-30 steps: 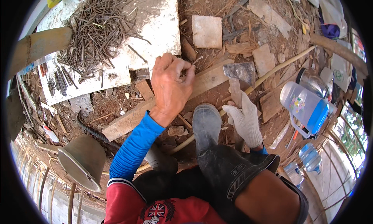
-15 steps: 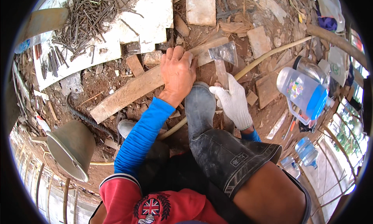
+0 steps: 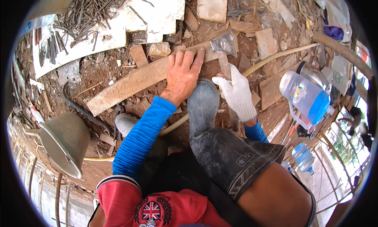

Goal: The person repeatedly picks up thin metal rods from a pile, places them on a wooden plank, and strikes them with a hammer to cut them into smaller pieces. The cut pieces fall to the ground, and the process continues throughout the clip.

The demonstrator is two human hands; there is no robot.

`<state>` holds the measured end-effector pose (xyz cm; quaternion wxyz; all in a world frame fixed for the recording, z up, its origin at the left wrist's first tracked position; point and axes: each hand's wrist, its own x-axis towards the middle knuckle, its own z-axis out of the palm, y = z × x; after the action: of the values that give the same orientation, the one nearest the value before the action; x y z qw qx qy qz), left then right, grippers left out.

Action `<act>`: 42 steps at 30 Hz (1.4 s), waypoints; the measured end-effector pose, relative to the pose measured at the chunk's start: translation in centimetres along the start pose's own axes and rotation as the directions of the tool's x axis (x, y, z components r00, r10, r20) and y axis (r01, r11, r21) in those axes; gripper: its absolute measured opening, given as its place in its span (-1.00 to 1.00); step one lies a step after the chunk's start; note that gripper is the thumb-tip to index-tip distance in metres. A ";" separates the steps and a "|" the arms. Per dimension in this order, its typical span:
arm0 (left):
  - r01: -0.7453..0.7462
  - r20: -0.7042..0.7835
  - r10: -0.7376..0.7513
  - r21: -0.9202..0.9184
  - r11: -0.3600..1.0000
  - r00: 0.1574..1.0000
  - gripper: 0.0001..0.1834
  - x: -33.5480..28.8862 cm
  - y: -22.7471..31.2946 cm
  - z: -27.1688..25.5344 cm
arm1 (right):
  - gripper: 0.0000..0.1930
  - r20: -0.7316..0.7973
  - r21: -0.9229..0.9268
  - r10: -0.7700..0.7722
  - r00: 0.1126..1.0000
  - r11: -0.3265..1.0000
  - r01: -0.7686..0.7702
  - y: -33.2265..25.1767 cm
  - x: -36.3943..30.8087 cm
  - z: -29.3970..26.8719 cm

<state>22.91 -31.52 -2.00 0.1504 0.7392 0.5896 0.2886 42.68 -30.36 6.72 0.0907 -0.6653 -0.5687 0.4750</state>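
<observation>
A long wooden plank lies slantwise on the dirt ground in front of my boots. My bare left hand lies across its middle, the fingers bent over toward the far edge and gripping it. In a white knit glove, my right hand is closed round the wooden handle of a hatchet. The hatchet's head sits over the plank's right end; whether it touches the wood I cannot tell. A grey rubber boot stands between my hands, its toe close to the plank.
A pale board at the far left carries a heap of nails. A bucket stands at the left. On the right are a plastic jug and a water bottle. A bamboo pole crosses behind the hatchet.
My left hand's fingers have flattened and stretched farther over the plank. The hatchet's head has tipped slightly in my right hand. The whole view has shifted a little.
</observation>
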 end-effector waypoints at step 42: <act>-0.208 0.258 0.160 0.172 0.963 0.953 -0.26 -1.8 -1.0 -0.2 | -0.46 -0.022 -0.174 -0.173 0.985 0.971 0.167 -3.2 -0.9 -2.7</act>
<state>21.71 -33.05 -2.83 0.1195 0.8320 0.5208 0.1492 42.65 -28.92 10.74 0.0840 -0.6281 -0.6606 0.4026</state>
